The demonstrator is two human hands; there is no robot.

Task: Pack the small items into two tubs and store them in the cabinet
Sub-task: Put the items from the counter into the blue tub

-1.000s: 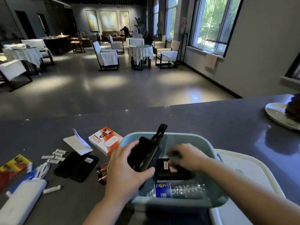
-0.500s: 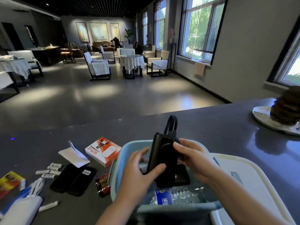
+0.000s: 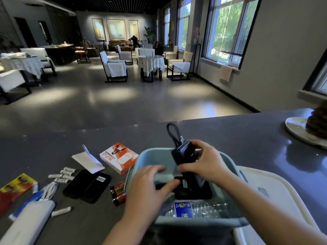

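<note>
A light blue tub (image 3: 146, 156) stands on the dark counter in front of me. My right hand (image 3: 207, 165) grips a black power bank (image 3: 184, 152) with a cord loop, holding it upright over the tub. My left hand (image 3: 150, 188) reaches into the tub with its fingers spread, its fingertips at a flat black device (image 3: 192, 191) on the bottom. A clear water bottle (image 3: 194, 211) with a blue label lies along the tub's near wall.
Left of the tub lie an orange-and-white WiFi box (image 3: 118, 157), a white leaflet (image 3: 88, 160), two black cases (image 3: 86, 185), red batteries (image 3: 118, 192), several white tubes (image 3: 62, 175), a white pouch (image 3: 26, 225) and a red-yellow packet (image 3: 16, 186). A white lid (image 3: 276, 195) lies right. A plate (image 3: 299, 129) sits far right.
The left hand has let go of the power bank and dropped into the tub. The right hand alone now holds the power bank, tilted further back and right.
</note>
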